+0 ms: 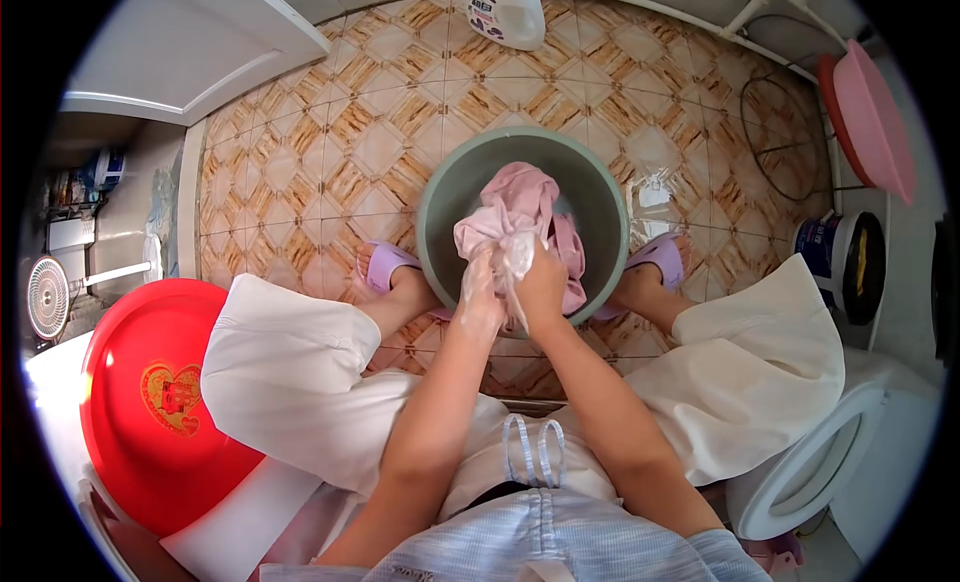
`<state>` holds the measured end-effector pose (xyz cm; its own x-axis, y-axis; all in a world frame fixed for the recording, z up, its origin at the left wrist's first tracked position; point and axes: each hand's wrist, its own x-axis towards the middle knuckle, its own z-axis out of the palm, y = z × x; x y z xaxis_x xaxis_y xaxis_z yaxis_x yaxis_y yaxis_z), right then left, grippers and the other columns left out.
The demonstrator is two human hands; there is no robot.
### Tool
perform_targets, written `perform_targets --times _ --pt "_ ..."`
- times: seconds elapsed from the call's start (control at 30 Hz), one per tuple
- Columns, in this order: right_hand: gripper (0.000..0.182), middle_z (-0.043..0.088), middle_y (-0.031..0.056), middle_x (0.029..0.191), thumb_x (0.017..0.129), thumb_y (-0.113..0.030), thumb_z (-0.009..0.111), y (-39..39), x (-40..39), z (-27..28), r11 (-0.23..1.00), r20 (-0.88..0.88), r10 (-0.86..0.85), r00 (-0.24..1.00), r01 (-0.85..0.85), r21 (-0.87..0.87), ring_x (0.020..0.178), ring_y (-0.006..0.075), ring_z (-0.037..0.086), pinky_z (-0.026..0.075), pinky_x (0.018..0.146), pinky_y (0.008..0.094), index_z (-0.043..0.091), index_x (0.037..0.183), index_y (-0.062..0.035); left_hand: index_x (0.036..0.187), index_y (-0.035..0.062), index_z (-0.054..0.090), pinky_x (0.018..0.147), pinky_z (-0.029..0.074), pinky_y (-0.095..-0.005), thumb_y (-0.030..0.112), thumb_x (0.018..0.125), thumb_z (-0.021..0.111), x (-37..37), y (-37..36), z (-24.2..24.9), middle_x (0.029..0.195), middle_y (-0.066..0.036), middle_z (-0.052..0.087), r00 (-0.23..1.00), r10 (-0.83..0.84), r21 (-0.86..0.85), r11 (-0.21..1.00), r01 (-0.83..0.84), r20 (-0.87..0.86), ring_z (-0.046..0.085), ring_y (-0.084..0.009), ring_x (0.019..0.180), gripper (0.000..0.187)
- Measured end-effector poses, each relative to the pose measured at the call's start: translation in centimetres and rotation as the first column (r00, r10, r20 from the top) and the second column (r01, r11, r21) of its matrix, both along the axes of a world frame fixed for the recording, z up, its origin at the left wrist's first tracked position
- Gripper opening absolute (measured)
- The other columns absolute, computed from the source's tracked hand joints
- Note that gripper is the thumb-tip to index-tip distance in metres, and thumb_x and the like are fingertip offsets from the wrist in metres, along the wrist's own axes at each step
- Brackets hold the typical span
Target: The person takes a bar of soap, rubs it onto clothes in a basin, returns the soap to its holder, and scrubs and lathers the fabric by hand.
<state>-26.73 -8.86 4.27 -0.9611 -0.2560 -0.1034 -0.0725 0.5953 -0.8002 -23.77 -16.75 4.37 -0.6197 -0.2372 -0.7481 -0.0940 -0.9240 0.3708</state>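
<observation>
A pink cloth garment (515, 197) lies bunched inside a grey-green bucket (432, 222) between my feet. My left hand (480, 290) is closed on the garment, its fingers coated in white suds. Beside it, my right hand (541, 285) also grips the cloth, knuckles turned up. White foam covers the bit of fabric between the two hands. Part of the garment hangs down along the bucket's right inner side. The bucket floor is mostly hidden under the cloth.
A white detergent bottle (508, 12) stands on the patterned tile floor (380, 147) beyond the bucket. A red basin (125, 382) is at left, a toilet (815, 462) at right. Pink basin (872, 122) and black-lidded tub (858, 267) sit along the right wall.
</observation>
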Motion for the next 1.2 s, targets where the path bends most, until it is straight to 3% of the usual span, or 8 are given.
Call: perform_targets --times 0.2,0.33,0.6,0.77,0.83,0.97,1.1,1.2 --pt "0.051 0.063 0.0274 0.085 0.088 -0.044 0.050 2.6 -4.7 1.1 0.964 0.395 -0.265 0.880 0.241 0.111 0.087 0.0435 0.060 0.045 0.076 0.0461 0.063 0.089 0.0057 0.095 0.0039 0.057 0.079 0.052 -0.0384 0.012 0.078 0.055 -0.5 0.0 0.9 0.095 -0.011 0.061 0.987 0.035 -0.030 0.999 -0.040 -0.157 0.061 -0.0256 0.091 0.018" --pt "0.032 0.063 0.0197 0.081 0.081 -0.034 0.063 -1.0 1.4 3.8 0.983 -0.244 -0.118 0.963 0.079 -0.163 0.085 0.0396 0.059 0.046 0.074 0.0451 0.065 0.095 -0.0054 0.105 0.0036 0.056 0.084 0.051 -0.0406 0.026 0.085 0.056 -0.4 -1.0 1.9 0.104 -0.012 0.060 0.989 0.100 0.035 0.995 -0.097 -0.110 0.060 -0.0259 0.097 0.030" --pt "0.028 0.062 0.0192 0.070 0.083 -0.030 0.058 -0.1 -1.6 -0.5 0.986 -0.053 -0.152 0.987 0.148 -0.072 0.066 0.0405 0.059 0.045 0.060 0.0470 0.063 0.072 -0.0043 0.096 0.0064 0.057 0.068 0.052 -0.0368 0.027 0.087 0.053 1.1 -0.4 -0.4 0.084 -0.009 0.062 0.997 -0.012 -0.011 1.000 0.011 -0.079 0.061 -0.0239 0.078 0.023" --pt "0.024 0.063 0.0221 0.081 0.082 -0.026 0.057 -1.5 2.7 5.2 0.955 -0.211 0.199 0.957 -0.238 -0.175 0.075 0.0410 0.060 0.045 0.066 0.0483 0.061 0.080 -0.0032 0.096 0.0059 0.057 0.066 0.052 -0.0326 0.026 0.086 0.056 1.2 -3.0 -1.5 0.084 -0.007 0.062 0.979 -0.147 0.085 0.983 0.160 -0.139 0.061 -0.0204 0.077 0.022" --pt "0.019 0.063 0.0227 0.082 0.083 -0.022 0.054 -0.3 0.8 1.1 0.995 0.029 -0.036 0.999 0.039 -0.091 0.079 0.0417 0.060 0.046 0.066 0.0484 0.059 0.083 -0.0040 0.099 0.0034 0.056 0.073 0.052 -0.0340 0.020 0.085 0.056 0.6 -2.5 -0.9 0.089 -0.009 0.061 0.984 -0.088 -0.017 0.996 0.086 -0.153 0.061 -0.0233 0.083 0.022" --pt "0.035 0.062 0.0195 0.102 0.077 -0.010 0.056 4.6 -4.4 -0.8 0.929 0.384 -0.050 0.922 -0.098 0.356 0.093 0.0412 0.058 0.047 0.080 0.0472 0.053 0.112 -0.0139 0.106 -0.0051 0.056 0.086 0.051 -0.0399 0.011 0.081 0.055 -0.2 -2.3 5.6 0.105 -0.017 0.057 0.992 -0.036 -0.117 0.993 0.022 -0.124 0.058 -0.0298 0.097 0.030" --pt "0.059 0.031 0.0152 0.141 0.071 -0.004 0.061 5.6 -4.9 1.8 0.930 0.160 0.317 0.935 -0.339 0.141 0.124 0.0354 0.039 0.041 0.097 0.0434 0.045 0.127 -0.0154 0.115 -0.0060 0.051 0.088 0.050 -0.0472 0.013 0.081 0.052 0.4 -3.8 8.4 0.112 -0.020 0.057 0.981 0.027 -0.278 0.957 -0.081 -0.194 0.058 -0.0356 0.102 0.039" --pt "0.067 0.033 0.0136 0.141 0.067 -0.009 0.067 3.8 -4.0 1.5 0.929 -0.036 0.368 0.929 -0.366 0.056 0.124 0.0353 0.039 0.039 0.100 0.0408 0.044 0.130 -0.0166 0.106 -0.0084 0.057 0.091 0.048 -0.0431 0.011 0.075 0.058 1.1 -4.8 9.2 0.107 -0.018 0.058 0.955 0.111 -0.100 0.985 -0.143 -0.274 0.057 -0.0311 0.099 0.037"
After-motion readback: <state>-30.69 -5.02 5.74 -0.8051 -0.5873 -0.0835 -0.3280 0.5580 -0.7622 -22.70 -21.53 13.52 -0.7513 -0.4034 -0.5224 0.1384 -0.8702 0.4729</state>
